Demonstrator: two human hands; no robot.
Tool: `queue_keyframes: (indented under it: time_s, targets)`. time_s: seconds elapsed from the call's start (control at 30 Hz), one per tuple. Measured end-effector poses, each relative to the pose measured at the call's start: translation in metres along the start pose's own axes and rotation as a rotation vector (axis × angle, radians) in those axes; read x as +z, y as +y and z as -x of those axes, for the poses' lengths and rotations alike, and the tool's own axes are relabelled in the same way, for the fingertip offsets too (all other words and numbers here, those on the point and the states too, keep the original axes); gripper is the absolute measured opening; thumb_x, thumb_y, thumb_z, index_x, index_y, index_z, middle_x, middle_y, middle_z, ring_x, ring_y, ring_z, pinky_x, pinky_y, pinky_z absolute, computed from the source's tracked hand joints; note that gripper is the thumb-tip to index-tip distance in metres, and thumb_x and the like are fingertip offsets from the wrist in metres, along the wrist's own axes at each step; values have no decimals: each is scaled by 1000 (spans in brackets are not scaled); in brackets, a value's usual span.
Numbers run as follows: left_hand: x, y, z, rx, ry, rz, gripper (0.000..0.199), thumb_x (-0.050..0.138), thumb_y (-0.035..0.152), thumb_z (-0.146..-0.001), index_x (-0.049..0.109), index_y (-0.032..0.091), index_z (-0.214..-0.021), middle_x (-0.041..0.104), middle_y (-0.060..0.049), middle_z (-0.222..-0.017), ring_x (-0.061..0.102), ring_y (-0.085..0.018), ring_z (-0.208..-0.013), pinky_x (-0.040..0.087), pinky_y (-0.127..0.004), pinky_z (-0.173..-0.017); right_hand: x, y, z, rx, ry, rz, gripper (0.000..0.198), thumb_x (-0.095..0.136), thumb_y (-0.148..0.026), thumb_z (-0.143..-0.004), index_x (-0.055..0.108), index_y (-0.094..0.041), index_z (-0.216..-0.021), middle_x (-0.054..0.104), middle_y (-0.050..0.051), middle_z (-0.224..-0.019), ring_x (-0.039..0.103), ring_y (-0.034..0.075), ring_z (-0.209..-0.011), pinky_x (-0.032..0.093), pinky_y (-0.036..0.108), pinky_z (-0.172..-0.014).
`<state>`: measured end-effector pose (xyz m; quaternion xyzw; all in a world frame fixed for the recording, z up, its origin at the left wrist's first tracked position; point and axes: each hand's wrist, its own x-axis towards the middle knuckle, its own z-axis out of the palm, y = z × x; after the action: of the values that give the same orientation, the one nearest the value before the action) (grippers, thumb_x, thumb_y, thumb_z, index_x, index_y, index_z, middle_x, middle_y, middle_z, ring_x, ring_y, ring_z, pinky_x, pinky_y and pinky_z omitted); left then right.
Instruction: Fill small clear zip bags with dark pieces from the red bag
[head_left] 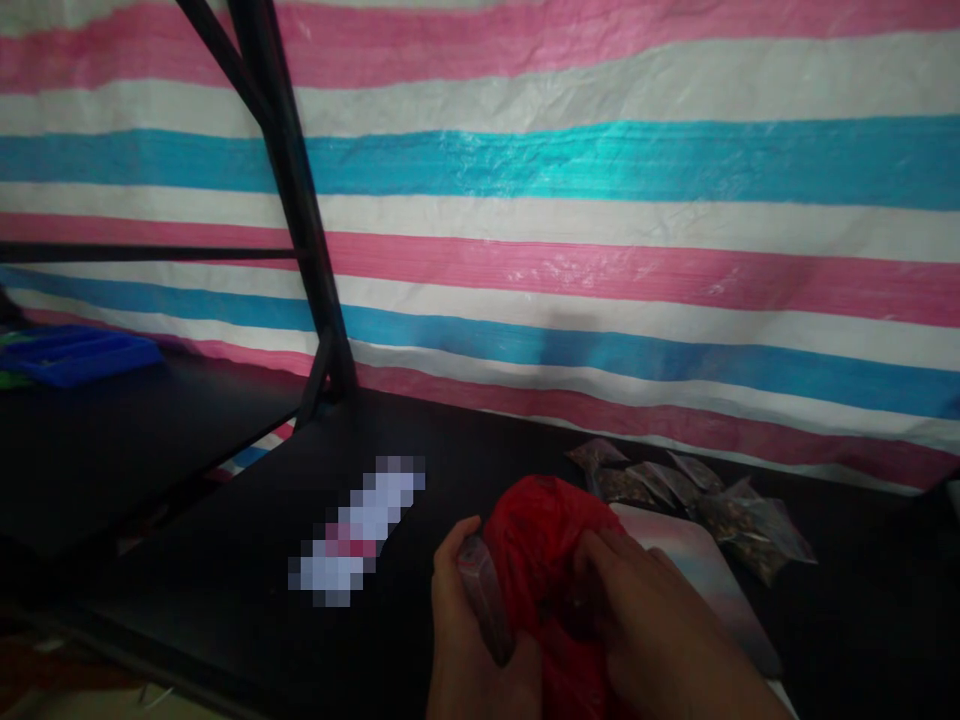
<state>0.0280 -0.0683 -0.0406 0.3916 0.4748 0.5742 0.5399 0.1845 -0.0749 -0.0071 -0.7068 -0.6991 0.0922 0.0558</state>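
A crumpled red plastic bag is between my two hands, low in the view. My left hand is closed around a small clear plastic bag with dark contents, pressed against the red bag's left side. On the other side, my right hand has its fingers bent into the red bag's folds near a dark opening; the fingertips are partly hidden. Just behind my right hand lies a pale, shiny flat-topped device, partly covered by the hand and wrist.
Several small clear bags of brownish dried bits lie on the black table at the right. A blurred-out pale strip lies left of my hands. Further left are a black metal frame and a blue tray. Striped sheeting hangs behind.
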Motion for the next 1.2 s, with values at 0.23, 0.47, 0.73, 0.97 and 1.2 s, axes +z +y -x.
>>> queue_keyframes:
  time_s: [0.23, 0.47, 0.73, 0.97, 1.2]
  targets:
    - [-1, 0, -2, -64, 39, 12, 85, 73, 16, -59, 47, 22, -140, 68, -13, -129, 72, -31, -115, 61, -38, -93, -6, -12, 2, -20, -72, -156, 40, 53, 5, -71, 70, -20, -97, 74, 10, -127, 64, 27, -111, 36, 40, -95]
    - [-10, 18, -11, -34, 128, 4, 82, 73, 10, -58, 52, 26, -136, 72, -7, -116, 75, -29, -104, 62, -38, -87, -3, -11, 0, -71, 19, -227, 44, 53, 5, -67, 69, -21, -99, 74, 7, -119, 62, 27, -112, 34, 42, -98]
    - [-26, 5, -14, -25, 65, -29, 76, 73, 16, -59, 53, 24, -132, 72, -8, -118, 73, -31, -110, 60, -43, -96, 7, -25, -5, -47, -64, -186, 53, 57, 0, -73, 70, -16, -121, 71, 14, -134, 60, 34, -124, 35, 45, -104]
    - [-34, 3, -28, -177, 51, 132, 82, 74, 10, -57, 55, 29, -135, 73, -4, -124, 72, -29, -118, 55, -43, -108, 6, -33, -7, 0, -81, -191, 45, 55, -1, -76, 69, -18, -116, 73, 12, -128, 63, 32, -119, 38, 44, -100]
    - [-35, 14, -34, -218, 43, 251, 87, 70, 2, -53, 57, 32, -134, 75, -1, -115, 75, -29, -112, 62, -38, -91, 7, -38, -10, 54, -61, -236, 43, 55, -2, -78, 69, -17, -116, 73, 13, -125, 63, 34, -120, 37, 47, -102]
